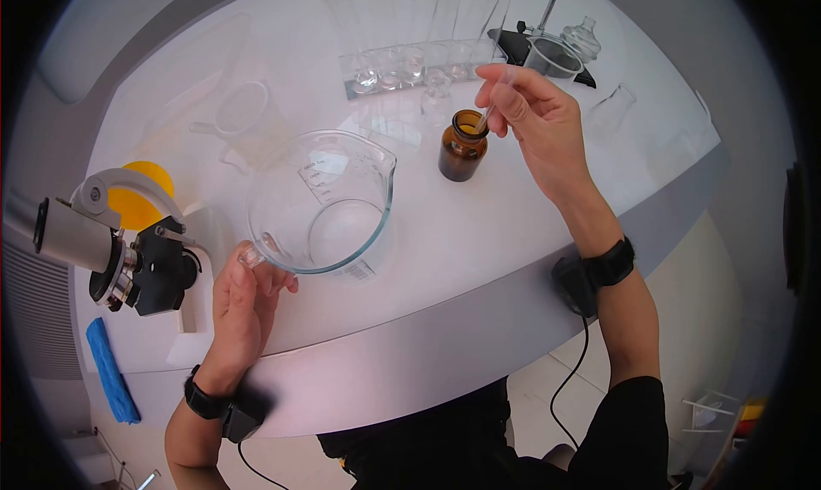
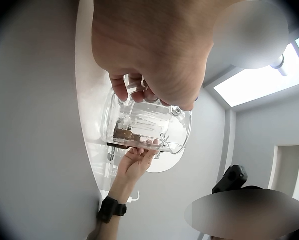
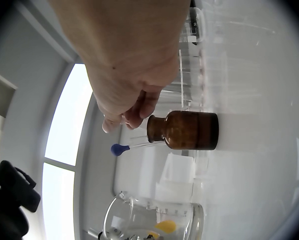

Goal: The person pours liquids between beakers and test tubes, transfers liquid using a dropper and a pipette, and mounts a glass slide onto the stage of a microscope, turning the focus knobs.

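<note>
In the head view, my left hand (image 1: 242, 298) grips the handle of a large clear glass measuring jug (image 1: 389, 201) with a pouring spout and printed marks. The left wrist view shows curled fingers at the jug's near side. My right hand (image 1: 540, 118) pinches a thin clear stick (image 1: 489, 114) whose lower end slants down into the mouth of a small brown glass bottle (image 1: 463, 158). The bottle stands upright and uncapped to the right of the jug. In the right wrist view, the fingertips hover just above the neck of the bottle (image 3: 192, 131).
A clear rack (image 1: 349, 86) of test tubes stands behind the bottle. A dropper with a blue bulb (image 3: 120, 149) shows beyond the bottle. At left are a microscope (image 1: 85, 238), a yellow disc (image 1: 141, 201) and a blue packet (image 1: 111, 370). A flask (image 1: 614, 109) stands at right.
</note>
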Tool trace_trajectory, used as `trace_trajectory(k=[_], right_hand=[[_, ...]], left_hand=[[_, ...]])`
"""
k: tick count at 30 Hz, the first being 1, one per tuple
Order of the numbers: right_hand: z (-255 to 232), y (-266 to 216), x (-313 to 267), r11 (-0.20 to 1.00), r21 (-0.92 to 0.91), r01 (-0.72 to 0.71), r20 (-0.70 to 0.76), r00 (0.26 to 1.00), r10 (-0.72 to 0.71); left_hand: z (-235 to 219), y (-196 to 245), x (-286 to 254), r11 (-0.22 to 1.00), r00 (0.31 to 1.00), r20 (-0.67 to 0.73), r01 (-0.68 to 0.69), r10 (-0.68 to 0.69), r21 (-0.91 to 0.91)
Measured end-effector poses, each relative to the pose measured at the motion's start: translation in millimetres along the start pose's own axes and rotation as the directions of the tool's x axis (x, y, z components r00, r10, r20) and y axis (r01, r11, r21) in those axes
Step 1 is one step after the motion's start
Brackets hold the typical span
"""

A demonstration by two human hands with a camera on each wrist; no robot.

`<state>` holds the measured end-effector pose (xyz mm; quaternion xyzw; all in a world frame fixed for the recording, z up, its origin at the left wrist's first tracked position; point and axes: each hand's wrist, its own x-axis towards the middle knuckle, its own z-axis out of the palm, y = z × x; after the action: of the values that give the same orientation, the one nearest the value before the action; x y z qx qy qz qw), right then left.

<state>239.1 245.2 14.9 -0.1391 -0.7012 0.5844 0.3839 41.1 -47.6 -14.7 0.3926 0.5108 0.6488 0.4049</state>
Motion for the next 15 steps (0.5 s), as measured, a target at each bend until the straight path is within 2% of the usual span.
trace_trajectory(k=[15], right_hand=[[-3.8, 3.3, 0.8, 0.999, -0.019, 0.026, -0.046, 0.999, -0.027]], left_hand=[[-0.7, -0.7, -0.6, 1.0, 1.0, -0.002, -0.003, 0.003, 0.009]])
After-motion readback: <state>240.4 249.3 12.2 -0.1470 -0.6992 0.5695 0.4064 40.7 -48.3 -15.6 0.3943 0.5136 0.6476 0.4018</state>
